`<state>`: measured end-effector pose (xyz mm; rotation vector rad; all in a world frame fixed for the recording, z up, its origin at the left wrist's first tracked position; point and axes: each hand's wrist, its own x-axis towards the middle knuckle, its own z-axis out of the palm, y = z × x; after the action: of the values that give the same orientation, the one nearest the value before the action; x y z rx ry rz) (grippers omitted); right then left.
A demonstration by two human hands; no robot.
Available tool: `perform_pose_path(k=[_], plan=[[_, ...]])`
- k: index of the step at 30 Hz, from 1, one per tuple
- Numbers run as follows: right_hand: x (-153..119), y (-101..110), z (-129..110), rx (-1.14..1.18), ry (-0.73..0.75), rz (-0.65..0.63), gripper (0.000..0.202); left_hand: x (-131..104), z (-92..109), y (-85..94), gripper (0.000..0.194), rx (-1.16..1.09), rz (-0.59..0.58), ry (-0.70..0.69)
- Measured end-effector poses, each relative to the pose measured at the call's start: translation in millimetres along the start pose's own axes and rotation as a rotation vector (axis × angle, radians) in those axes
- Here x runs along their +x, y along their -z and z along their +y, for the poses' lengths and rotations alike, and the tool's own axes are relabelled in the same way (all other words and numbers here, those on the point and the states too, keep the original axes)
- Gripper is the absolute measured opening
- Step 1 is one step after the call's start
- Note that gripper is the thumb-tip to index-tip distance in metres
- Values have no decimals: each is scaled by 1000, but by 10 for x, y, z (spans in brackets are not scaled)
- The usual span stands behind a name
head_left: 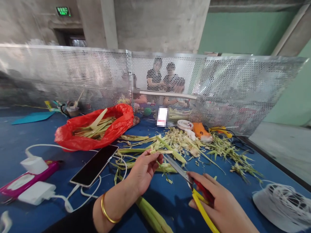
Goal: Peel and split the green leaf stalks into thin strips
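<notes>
My left hand (143,170), with a gold bangle at its wrist, pinches a pale strip of husk (162,151) between thumb and fingers. In my right hand (213,194) are scissors (181,171) with red and yellow handles. Their blades point up and left, with the tips near the fingers of my left hand and beside the strip. Whether the blades touch the strip cannot be made out. Just beyond my hands lies a pile of husk shreds (179,139). A green husk bundle (153,215) rests on the blue table (179,207), partly below my left forearm.
A red plastic bag (97,142) of husk strips stands at the left. Nearer are a black-screened phone (94,166), white cables and a magenta power strip (52,168). A white string coil (284,204) lies at the right. Behind a perforated metal screen (97,71) are several people.
</notes>
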<state>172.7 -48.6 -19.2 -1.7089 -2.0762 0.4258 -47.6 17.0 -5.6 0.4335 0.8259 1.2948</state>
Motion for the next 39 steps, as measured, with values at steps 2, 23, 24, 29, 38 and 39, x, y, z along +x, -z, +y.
perform_pose_path(k=[2, 23, 24, 29, 38, 39], plan=[[4, -14, -9, 5, 22, 17, 56, -16, -43, -9, 18, 20, -19, 20], [-28, 30, -44, 8, 57, 23, 50, -60, -123, 11, 19, 168, -182, 29], [-29, 30, -32, 1, 64, 34, 49, -54, -124, 19, 20, 171, -184, 31], [-27, 25, 18, -15, 117, 60, 47, -29, -101, 41, 20, 191, -172, 43], [-44, 4, -4, -63, 110, 61, 50, -42, -36, -1, 20, 236, -173, 40], [-48, 3, -5, -73, 110, 56, 50, -41, -33, 0, 20, 240, -173, 41]])
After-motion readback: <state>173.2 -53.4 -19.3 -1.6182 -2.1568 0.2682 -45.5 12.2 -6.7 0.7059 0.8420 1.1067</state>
